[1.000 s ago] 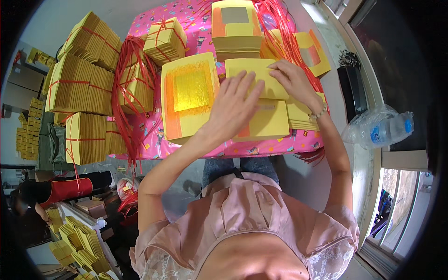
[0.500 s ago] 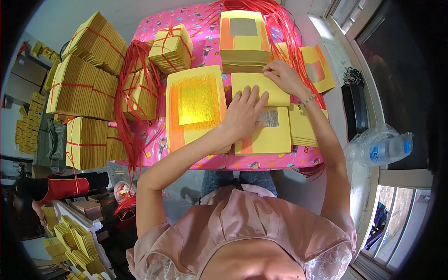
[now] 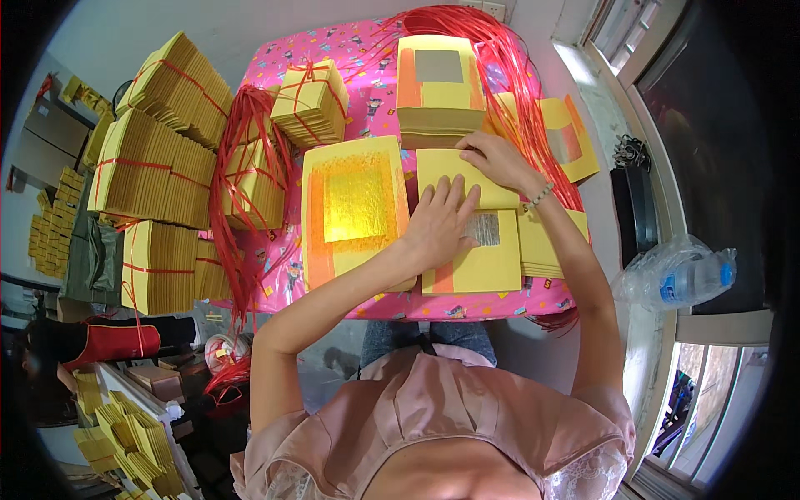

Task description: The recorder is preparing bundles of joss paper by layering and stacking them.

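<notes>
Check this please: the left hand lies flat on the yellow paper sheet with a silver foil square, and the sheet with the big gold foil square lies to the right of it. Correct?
Not quite. In the head view the left hand does lie flat on the yellow paper sheet with a silver foil square, but the sheet with the big gold foil square lies to the left of it, not the right.

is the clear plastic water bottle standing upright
No, the clear plastic water bottle with a blue cap lies on its side on the ledge right of the pink table.

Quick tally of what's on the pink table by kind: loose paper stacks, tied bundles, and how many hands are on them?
Loose paper stacks: 5 (gold-foil stack, silver-foil stack, back stack, right stack, far-right sheets)
Tied bundles: 2 (back bundle, left bundle)
Hands: 2 (left hand, right hand)
Total: 9
</notes>
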A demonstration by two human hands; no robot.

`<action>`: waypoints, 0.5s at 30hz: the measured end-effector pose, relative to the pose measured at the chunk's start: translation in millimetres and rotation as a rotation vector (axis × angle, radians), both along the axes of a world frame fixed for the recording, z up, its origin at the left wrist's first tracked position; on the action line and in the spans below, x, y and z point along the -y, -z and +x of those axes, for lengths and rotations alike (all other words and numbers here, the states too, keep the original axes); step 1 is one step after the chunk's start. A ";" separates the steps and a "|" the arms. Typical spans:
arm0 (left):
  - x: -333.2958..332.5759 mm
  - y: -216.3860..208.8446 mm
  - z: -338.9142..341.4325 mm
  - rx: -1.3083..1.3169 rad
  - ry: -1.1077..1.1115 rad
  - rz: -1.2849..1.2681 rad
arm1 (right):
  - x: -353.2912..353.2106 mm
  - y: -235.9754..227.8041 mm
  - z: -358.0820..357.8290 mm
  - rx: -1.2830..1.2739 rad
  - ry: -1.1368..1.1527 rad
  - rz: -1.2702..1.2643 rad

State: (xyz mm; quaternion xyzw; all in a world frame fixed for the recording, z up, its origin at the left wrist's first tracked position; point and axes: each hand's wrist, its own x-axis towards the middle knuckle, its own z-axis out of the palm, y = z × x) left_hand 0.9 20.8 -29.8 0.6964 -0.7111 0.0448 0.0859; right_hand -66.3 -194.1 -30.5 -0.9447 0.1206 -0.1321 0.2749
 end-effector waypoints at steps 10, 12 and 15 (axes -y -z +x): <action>-0.8 -0.7 0.9 -0.028 0.031 0.093 | -8.1 -1.2 -5.4 -0.040 0.050 -0.006; -0.7 -2.2 1.1 -0.013 0.040 0.092 | -7.3 1.8 -6.6 0.021 0.036 -0.074; 1.6 -3.3 1.0 -0.014 0.045 0.116 | -15.4 -1.9 -22.6 0.099 0.038 -0.166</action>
